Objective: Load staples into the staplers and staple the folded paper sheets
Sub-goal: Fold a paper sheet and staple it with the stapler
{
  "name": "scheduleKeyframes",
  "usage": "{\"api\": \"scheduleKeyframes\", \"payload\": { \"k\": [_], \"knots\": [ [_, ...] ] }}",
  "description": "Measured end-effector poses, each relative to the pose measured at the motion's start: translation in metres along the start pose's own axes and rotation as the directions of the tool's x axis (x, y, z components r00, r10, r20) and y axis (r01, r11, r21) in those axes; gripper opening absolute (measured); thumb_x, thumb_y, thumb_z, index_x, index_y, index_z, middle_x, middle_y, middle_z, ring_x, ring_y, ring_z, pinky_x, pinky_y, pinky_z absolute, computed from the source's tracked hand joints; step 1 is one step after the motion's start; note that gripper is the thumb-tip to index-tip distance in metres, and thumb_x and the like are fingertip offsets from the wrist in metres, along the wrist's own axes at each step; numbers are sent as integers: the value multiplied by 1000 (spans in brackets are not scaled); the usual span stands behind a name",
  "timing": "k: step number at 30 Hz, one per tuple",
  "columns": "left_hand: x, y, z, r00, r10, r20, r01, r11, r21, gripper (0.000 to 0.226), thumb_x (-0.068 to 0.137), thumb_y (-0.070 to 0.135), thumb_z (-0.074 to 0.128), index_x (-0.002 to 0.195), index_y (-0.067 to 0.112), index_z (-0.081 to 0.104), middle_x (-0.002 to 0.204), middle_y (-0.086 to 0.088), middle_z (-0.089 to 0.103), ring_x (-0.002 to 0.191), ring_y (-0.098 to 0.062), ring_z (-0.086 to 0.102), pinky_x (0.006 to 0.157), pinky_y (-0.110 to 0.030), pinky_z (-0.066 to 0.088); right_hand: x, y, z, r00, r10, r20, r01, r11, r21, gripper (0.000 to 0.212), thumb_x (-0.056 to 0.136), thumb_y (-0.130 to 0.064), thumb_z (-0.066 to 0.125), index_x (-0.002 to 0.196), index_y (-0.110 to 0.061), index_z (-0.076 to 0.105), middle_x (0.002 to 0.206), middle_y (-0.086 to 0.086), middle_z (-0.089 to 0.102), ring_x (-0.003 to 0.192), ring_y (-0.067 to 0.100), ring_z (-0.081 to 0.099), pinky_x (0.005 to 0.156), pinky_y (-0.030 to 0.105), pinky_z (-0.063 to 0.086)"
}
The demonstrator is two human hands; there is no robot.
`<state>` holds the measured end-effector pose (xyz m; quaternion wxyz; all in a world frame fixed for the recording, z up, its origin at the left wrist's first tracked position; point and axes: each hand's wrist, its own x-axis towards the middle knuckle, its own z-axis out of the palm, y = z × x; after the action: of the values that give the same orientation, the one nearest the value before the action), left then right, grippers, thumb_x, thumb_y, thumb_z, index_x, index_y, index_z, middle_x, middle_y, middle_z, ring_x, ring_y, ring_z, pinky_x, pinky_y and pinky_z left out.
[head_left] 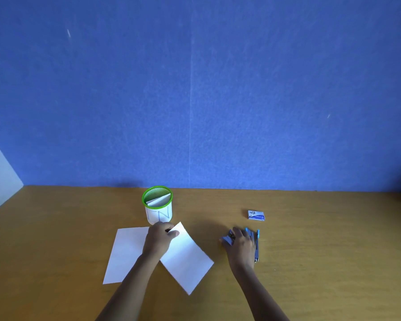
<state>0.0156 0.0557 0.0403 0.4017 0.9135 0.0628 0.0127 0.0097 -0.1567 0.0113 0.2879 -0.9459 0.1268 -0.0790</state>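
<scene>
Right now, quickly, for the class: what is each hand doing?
Left hand: pinching the tilted paper sheet at its top corner.
Right hand: lying over a stapler; grip cannot be told.

Bright, even light casts soft shadows on the table [310, 228]; edges bow slightly, detail is soft.

A white label [160, 215] on the green mesh cup [157, 197], just beyond the left hand [159, 237] pinching a folded sheet [188, 258], carries large hand-drawn letters reading "IN". The small box [256, 215] beyond the right hand [240, 242], which grips a stapler [227, 239], bears blue print too small to read.
</scene>
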Motion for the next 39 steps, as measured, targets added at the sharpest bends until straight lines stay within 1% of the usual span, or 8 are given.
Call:
{"api": "scheduleKeyframes", "payload": {
  "k": [4, 8, 14, 20, 25, 28, 32, 39],
  "knots": [
    [3, 11, -7, 997, -19, -76, 4, 982, -191, 31, 84, 15, 66, 60, 10, 47, 57, -1, 33, 55, -16, 29, 52, -26, 19, -2, -10, -5, 993, 23, -117, 18, 940, 339, 31, 85, -17, 68, 112, -2, 66, 110, 15, 63, 95, 24, 55, 74, 20, 35],
    [6, 27, -11, 989, -81, -124, 20, 902, -431, 40, 84, 17, 67, 55, 13, 39, 53, 6, 25, 58, -16, 23, 55, -30, 16, -1, -29, -17, 959, 242, 148, -271, 629, 728, 28, 88, -41, 60, 101, -17, 66, 87, -3, 66, 76, 13, 62, 57, 13, 41],
    [7, 44, -11, 972, -234, -28, 139, 665, -734, 22, 84, 25, 68, 72, 13, 54, 75, 5, 44, 79, -13, 37, 66, -25, 27, 0, -46, -29, 905, 131, 404, -425, 255, 869, 39, 85, -38, 66, 116, -15, 61, 114, 1, 66, 107, 21, 59, 98, 44, 48],
    [1, 58, -2, 930, -366, -10, 222, 585, -780, 24, 92, 23, 57, 113, 12, 61, 106, 4, 57, 101, -14, 45, 87, -28, 31, -4, -62, -37, 905, 90, 416, -421, 46, 906, 29, 85, -14, 68, 114, -8, 65, 107, 10, 71, 95, 24, 67, 89, 40, 53],
    [-14, 65, 5, 958, -271, -95, 124, 689, -714, 44, 90, 24, 60, 132, 20, 47, 135, 2, 49, 116, -13, 50, 92, -28, 38, -11, -72, -39, 999, 31, 40, -50, 483, 874, 20, 95, -22, 54, 109, -24, 68, 96, -7, 73, 93, 10, 66, 69, 22, 48],
    [-23, 78, 7, 991, -131, 34, 103, 569, -816, 41, 89, 39, 57, 127, 25, 50, 130, 7, 55, 117, -10, 54, 99, -34, 45, -20, -78, -39, 974, -197, -109, 216, 681, 700, 32, 99, -18, 44, 127, -26, 57, 107, -14, 68, 96, -2, 62, 75, 4, 43],
    [-28, 88, 8, 985, -16, 169, 163, 373, -913, 56, 74, 63, 55, 108, 18, 59, 93, 5, 65, 89, -7, 64, 80, -26, 48, -31, -87, -36, 881, -471, -42, 400, 695, 597, 38, 100, -17, 39, 136, -25, 49, 124, -6, 64, 111, -3, 57, 90, 11, 44],
    [-24, 87, 0, 983, -136, 121, 160, 329, -931, 21, 100, 23, 40, 107, 16, 58, 113, -5, 61, 98, -12, 62, 79, -26, 52, -30, -86, -37, 865, -502, -8, 401, 680, 614, 38, 100, -26, 41, 138, -24, 45, 145, -13, 41, 138, -3, 30, 115, 26, 28]
  ]
}}
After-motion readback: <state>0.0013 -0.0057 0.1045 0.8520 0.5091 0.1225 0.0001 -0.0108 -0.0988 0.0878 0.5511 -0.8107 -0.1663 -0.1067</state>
